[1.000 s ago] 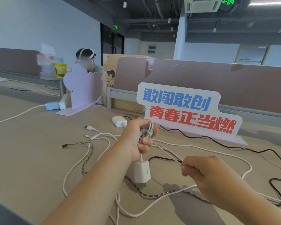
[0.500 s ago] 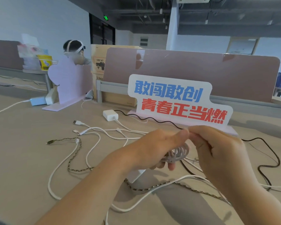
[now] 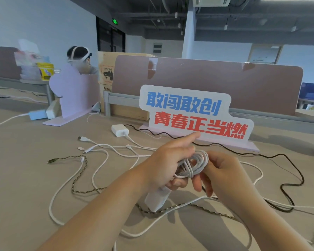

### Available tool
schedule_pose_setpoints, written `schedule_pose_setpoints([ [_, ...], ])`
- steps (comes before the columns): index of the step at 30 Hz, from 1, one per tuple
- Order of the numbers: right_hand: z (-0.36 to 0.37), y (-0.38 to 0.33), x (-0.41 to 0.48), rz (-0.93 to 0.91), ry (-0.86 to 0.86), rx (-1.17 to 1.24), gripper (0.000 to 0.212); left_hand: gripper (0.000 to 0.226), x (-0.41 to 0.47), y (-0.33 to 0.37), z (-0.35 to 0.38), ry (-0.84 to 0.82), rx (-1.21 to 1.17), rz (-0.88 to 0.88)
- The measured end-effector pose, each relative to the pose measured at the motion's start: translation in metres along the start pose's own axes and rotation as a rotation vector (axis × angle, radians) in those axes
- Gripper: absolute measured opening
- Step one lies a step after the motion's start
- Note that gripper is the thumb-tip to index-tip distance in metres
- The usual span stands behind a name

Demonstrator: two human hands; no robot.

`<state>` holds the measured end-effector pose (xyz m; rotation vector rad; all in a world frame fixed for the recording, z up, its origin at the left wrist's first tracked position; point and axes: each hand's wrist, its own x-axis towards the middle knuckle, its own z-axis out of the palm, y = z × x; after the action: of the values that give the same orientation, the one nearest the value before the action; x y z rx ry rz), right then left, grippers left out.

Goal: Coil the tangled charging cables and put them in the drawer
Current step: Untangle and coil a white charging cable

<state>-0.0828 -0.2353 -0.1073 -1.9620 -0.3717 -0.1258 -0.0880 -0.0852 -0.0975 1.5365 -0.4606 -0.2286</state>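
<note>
Holding a coiled white cable (image 3: pixel 194 165) at frame centre, the left hand (image 3: pixel 169 163) curls its lower fingers round the loops while its index finger points straight toward the upper right. The right hand (image 3: pixel 223 171) meets it from the right, its fingers curled and gripping the coil's right side. The coil is raised above the worktop (image 3: pixel 25 178). A white charger block (image 3: pixel 157 198) hangs just below the left hand; whether its lower end touches the worktop cannot be told.

Uncoiled leads sprawl around the hands:
- loose white cables (image 3: pixel 101 147) at centre left;
- a braided cable (image 3: pixel 78 178) running from the left and passing under the forearms;
- a black cable (image 3: pixel 288 171) snaking along the right.

A white adapter (image 3: pixel 119 130) lies above centre left, near a standing sign (image 3: pixel 194 113) with blue and red lettering. Behind the sign rises a brown divider panel (image 3: pixel 207 82). At upper left stand a lilac board (image 3: pixel 74 93) and a cardboard box (image 3: pixel 105 69), with a second person (image 3: pixel 78 50) partly hidden behind the board.
</note>
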Motion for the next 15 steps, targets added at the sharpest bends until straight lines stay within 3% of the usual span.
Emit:
schedule_pose_setpoints([
  [5, 0.000, -0.003, -0.001, 0.107, -0.133, 0.154, 0.030, 0.059, 0.003, -0.001, -0.006, 0.064, 0.017, -0.024],
  [12, 0.003, 0.001, -0.001, 0.135, -0.087, -0.164, 0.018, 0.047, 0.012, -0.005, -0.012, 0.395, 0.231, -0.042],
  [15, 0.005, 0.004, -0.001, 0.013, -0.070, -0.319, 0.024, 0.040, 0.013, -0.002, -0.014, 0.397, 0.069, -0.065],
])
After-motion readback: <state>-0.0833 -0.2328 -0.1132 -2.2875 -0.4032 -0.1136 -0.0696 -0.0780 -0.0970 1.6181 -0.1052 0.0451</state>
